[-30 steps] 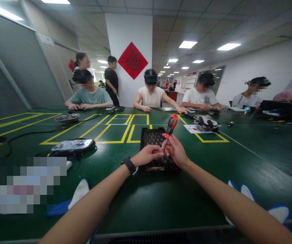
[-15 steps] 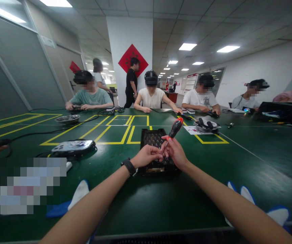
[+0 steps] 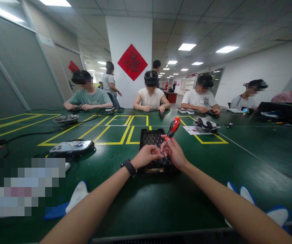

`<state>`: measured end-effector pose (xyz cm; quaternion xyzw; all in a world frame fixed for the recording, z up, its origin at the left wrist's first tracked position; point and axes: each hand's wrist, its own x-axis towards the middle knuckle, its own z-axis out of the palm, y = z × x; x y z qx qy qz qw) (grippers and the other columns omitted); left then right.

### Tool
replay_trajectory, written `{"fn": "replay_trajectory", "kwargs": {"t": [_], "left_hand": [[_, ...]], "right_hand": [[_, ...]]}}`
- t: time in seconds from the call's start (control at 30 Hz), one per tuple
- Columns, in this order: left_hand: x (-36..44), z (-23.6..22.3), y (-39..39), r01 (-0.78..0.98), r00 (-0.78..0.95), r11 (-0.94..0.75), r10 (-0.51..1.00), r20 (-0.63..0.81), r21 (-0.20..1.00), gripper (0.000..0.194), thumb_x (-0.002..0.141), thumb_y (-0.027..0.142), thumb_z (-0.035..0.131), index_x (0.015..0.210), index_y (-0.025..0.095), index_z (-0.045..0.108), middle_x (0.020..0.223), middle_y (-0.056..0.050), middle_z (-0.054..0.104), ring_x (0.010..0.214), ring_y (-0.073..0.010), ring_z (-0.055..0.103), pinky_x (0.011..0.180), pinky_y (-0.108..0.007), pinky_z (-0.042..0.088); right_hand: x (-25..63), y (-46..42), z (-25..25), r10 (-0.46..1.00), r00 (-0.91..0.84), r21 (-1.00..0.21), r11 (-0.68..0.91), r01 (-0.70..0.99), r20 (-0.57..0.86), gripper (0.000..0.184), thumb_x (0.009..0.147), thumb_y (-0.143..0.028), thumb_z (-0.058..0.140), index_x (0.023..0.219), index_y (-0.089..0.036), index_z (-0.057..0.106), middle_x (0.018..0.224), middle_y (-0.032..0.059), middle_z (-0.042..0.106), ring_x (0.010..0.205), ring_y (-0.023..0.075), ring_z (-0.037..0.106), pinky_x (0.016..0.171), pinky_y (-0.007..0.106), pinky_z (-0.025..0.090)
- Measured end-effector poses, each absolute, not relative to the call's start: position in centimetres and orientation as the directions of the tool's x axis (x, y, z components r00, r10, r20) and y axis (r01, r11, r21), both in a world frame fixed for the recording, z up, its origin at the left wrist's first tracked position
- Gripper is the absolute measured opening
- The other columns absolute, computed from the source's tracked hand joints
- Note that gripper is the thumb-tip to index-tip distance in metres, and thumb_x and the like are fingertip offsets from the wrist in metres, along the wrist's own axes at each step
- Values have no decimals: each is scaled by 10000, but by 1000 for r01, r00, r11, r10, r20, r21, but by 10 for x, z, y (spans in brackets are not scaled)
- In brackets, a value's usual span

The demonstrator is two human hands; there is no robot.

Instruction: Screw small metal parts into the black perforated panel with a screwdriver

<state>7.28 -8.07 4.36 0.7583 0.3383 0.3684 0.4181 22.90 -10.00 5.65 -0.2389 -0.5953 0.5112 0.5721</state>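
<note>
A red and black screwdriver (image 3: 173, 127) stands tilted in my right hand (image 3: 174, 152), its handle up and its thin shaft pointing down to the left. My left hand (image 3: 148, 156), with a dark watch at the wrist, pinches by the screwdriver's lower end; whatever lies between its fingertips is too small to name. Both hands hover over a black tray-like case (image 3: 151, 136) with a patterned inside, lying on the green table. My hands hide part of its middle.
Blue and white gloves (image 3: 77, 200) lie beside my left forearm, and another glove (image 3: 278, 214) is beyond my right one. A device with a pale glossy top (image 3: 72, 146) and cables sits to the left. Further off are a round metal item (image 3: 207, 126) and several seated people.
The screwdriver has turned slightly in my right hand, showing more red on its handle. Across the table, a person's hand has drawn in with a tool. People in the background have walked on.
</note>
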Motion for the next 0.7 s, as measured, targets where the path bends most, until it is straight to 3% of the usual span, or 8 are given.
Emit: {"fn": "replay_trajectory", "kwargs": {"t": [0.23,0.43,0.7], "left_hand": [[72,48,-85,64,643,-379,724,252,923,258,706,331,629,776,83,621,682,-26,622,606,-95,539,603,-204,409],[71,49,-84,29,698,-363,674,241,931,298,736,370,594,819,88,636,763,-55,647,714,-135,580,700,-238,432],[74,46,-84,126,556,-405,785,273,906,296,658,373,669,708,99,566,624,12,557,545,-65,473,538,-178,361]], "right_hand": [[230,-99,55,862,-260,-879,343,-332,435,342,871,-418,343,1118,-203,443,707,12,596,454,71,453,443,209,342],[230,-99,56,870,-271,-889,319,-328,412,339,857,-398,386,1135,-211,438,698,-5,577,435,65,433,430,209,356],[230,-100,56,871,-232,-881,355,-313,433,356,849,-403,406,1150,-217,436,698,-4,575,459,68,447,452,208,357]]}}
